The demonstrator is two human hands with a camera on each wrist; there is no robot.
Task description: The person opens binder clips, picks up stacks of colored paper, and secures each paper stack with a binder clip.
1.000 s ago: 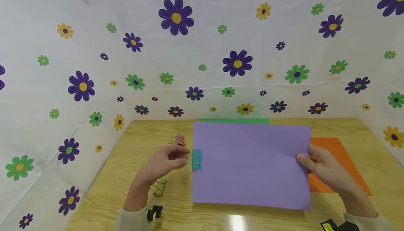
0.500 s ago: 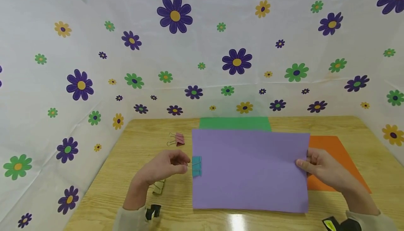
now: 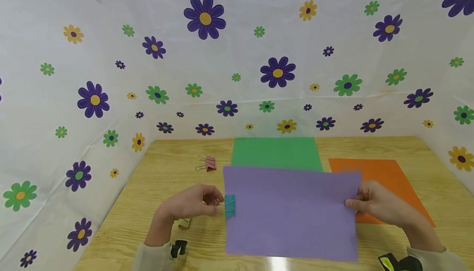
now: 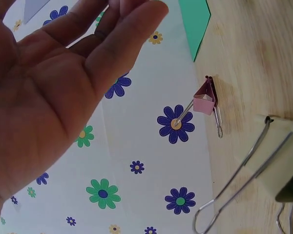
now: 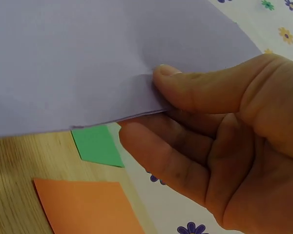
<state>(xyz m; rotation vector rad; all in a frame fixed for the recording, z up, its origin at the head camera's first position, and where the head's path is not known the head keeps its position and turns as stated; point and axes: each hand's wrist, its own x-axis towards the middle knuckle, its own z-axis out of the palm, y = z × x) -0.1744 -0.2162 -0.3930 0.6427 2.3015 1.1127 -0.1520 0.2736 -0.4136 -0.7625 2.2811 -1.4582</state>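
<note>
A purple sheet of paper (image 3: 292, 215) is held up over the table between my two hands. On its left edge sits a teal binder clip (image 3: 230, 206). My left hand (image 3: 194, 201) pinches that clip's wire handles, which are mostly covered by the fingertips. In the left wrist view the pinch itself lies beyond the top of the picture. At the opposite edge, my right hand (image 3: 379, 203) grips the paper, thumb on the front face and fingers behind. The right wrist view shows the thumb (image 5: 190, 90) denting the sheet.
Green paper (image 3: 275, 151) lies at the back of the wooden table (image 3: 129, 217), partly behind the purple sheet. Orange paper (image 3: 392, 184) lies on the right. A pink binder clip (image 3: 210, 164) and a pale yellow one (image 3: 184, 223) stand at left. Flowered cloth (image 3: 244, 48) hangs around.
Both hands have brought the purple sheet with its teal clip lower and nearer to me. More of the green and orange papers shows behind it.
</note>
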